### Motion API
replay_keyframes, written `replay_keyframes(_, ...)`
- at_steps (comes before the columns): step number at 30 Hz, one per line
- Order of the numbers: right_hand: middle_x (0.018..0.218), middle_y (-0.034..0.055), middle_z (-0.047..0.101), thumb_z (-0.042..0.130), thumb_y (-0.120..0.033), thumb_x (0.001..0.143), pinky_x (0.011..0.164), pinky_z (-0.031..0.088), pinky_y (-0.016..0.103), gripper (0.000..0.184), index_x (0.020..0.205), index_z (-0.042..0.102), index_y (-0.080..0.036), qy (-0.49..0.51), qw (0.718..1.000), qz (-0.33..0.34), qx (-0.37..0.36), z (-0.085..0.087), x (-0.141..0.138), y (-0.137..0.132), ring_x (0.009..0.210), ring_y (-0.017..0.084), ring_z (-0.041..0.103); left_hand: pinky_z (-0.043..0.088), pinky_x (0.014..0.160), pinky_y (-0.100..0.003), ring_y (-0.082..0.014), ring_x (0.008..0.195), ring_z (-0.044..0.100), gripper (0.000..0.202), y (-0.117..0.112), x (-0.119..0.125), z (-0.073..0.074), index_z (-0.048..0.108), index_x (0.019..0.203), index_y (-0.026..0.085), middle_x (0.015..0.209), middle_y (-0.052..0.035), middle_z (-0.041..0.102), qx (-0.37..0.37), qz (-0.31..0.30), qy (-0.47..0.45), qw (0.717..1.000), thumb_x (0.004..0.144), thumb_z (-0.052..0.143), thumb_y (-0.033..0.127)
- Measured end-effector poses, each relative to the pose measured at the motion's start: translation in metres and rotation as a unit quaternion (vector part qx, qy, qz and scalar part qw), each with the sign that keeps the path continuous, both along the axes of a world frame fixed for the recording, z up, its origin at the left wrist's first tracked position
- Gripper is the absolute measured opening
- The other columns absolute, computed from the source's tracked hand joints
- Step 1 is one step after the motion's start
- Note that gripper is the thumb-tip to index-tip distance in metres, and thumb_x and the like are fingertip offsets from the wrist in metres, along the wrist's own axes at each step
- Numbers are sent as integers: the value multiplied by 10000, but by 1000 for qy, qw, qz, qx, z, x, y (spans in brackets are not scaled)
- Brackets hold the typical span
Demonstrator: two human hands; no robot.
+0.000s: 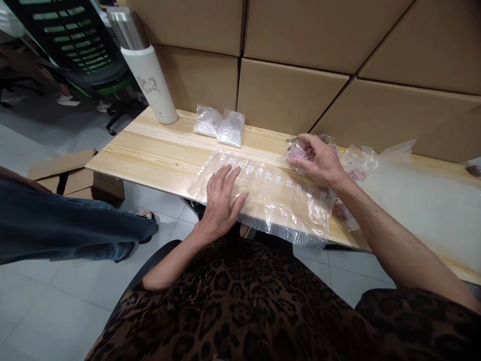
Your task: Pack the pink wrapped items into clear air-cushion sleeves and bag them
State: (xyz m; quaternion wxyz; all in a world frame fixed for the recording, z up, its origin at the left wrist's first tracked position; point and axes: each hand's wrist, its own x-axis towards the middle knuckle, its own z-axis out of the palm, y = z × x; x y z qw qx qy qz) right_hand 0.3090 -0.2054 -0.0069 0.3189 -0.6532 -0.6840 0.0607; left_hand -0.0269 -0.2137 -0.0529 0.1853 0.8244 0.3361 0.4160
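A row of overlapping clear plastic bags (278, 198) with small printed labels lies across the bench in front of me, its lower ends hanging over the front edge. My left hand (222, 200) rests on the left part of the row, fingers stretched out and holding nothing. Behind the row's right end, my right hand (321, 159) has its thumb and fingers closed round a small clear packet (298, 150) with pink and dark contents. More pink-filled packets (356, 173) lie beside and beyond my right wrist; my forearm partly covers them.
Stacked cardboard boxes (293, 93) form a wall along the back of the wooden bench (150, 155). A white flask (148, 80) stands at the back left, near two clear packets (231, 128). Translucent sheeting (424, 200) covers the right side. Someone in jeans (67, 220) stands left.
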Motion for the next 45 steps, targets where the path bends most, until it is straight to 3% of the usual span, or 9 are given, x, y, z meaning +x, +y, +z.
replay_keyframes(3,1232,125,673,809,-562,866,974,601,593,793,1538,516,-260,24,994,25,103,11,-31,-20,1087,327,671,379,1288,-577,-321,1549,478,687,-10,15,16,391,1615,255,1644,-176,503,-160,-89,-128,975,1031,604,549)
replay_keyframes(8,1182,85,627,709,-506,966,832,624,475,707,1593,420,-352,63,980,114,150,13,-89,-50,990,264,647,457,1228,-582,-332,1456,588,662,-25,52,37,492,1511,271,1530,-146,627,-460,-224,-323,796,989,638,652)
replay_keyframes(11,1152,68,614,655,-368,986,821,615,452,664,1603,411,-349,57,973,153,163,9,-103,-56,953,236,619,470,1220,-553,-308,1392,635,552,-30,65,41,561,1373,253,1453,-113,683,-502,-220,-387,742,967,700,601)
replay_keyframes(15,1210,92,611,642,-304,971,871,609,461,706,1632,392,-323,24,973,172,149,13,-105,-60,1009,245,609,493,1196,-529,-292,1370,649,536,-35,67,41,563,1280,225,1419,-124,687,-514,-190,-422,723,922,770,567)
replay_keyframes(19,1299,111,611,721,-413,942,868,604,451,793,1648,380,-295,40,978,181,95,21,-102,-67,1040,250,609,559,1106,-520,-285,1275,705,501,-36,67,38,535,1219,228,1289,-105,723,-528,-175,-454,695,945,734,597)
replay_keyframes(26,1095,72,703,800,-579,887,785,592,387,553,1310,649,-256,193,978,81,8,13,-110,-74,919,219,663,627,899,-402,-201,1012,738,555,-34,74,22,548,1112,233,1107,-56,724,-489,-156,-451,730,908,709,723)
replay_keyframes(37,1009,33,697,635,-534,1040,759,564,348,301,1160,647,-258,298,947,119,-9,9,-125,-86,828,166,660,550,670,-292,-109,695,617,553,-37,70,24,532,1108,247,947,-3,682,-429,-132,-416,791,926,658,754)
replay_keyframes(42,1094,65,681,590,-482,1063,882,572,420,274,1205,671,-262,231,966,115,16,7,-133,-87,988,207,668,548,937,-361,-155,943,647,589,-38,68,20,513,1171,223,1059,-53,676,-381,-98,-397,829,972,560,775)
replay_keyframes(45,1119,75,677,616,-448,1051,897,575,434,235,1192,696,-278,208,972,65,84,5,-140,-88,1023,219,663,524,930,-369,-160,957,633,595,-38,69,20,492,1195,224,1093,-57,666,-383,-90,-391,832,980,542,777)
